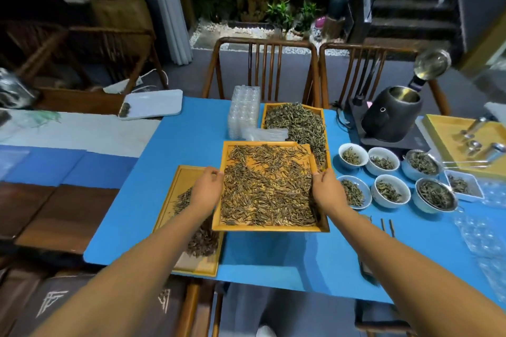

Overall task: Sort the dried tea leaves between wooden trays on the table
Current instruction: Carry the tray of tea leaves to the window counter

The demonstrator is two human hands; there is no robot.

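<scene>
A: Both forearms reach in from the near edge. Left hand (206, 189) grips the left rim of the middle tray (269, 228), fingers curled over the edge. Right hand (327, 189) does the same on the right rim, thumb on top.

B: Is the tray on the table (169, 161)?

A: Can't tell for sure. It overlaps two other trays, so it looks lifted or resting on them. It's full of brown tea leaves (267, 191), spread across nearly the whole floor.

B: Which other trays?

A: Left tray (175, 191) sits partly under the left hand and the middle tray's left edge, with a smaller heap of leaves. Far tray (294, 122) lies behind, its near corner hidden by the middle one, with greener leaves.

B: And the rest?

A: Bowls (353, 157) of leaf samples in two rows to the right, near the right hand. Black kettle (391, 113) behind them, lid open. Clear plastic stack (243, 112) just left of the far tray. Two wooden chairs (262, 68) across the table.
</scene>
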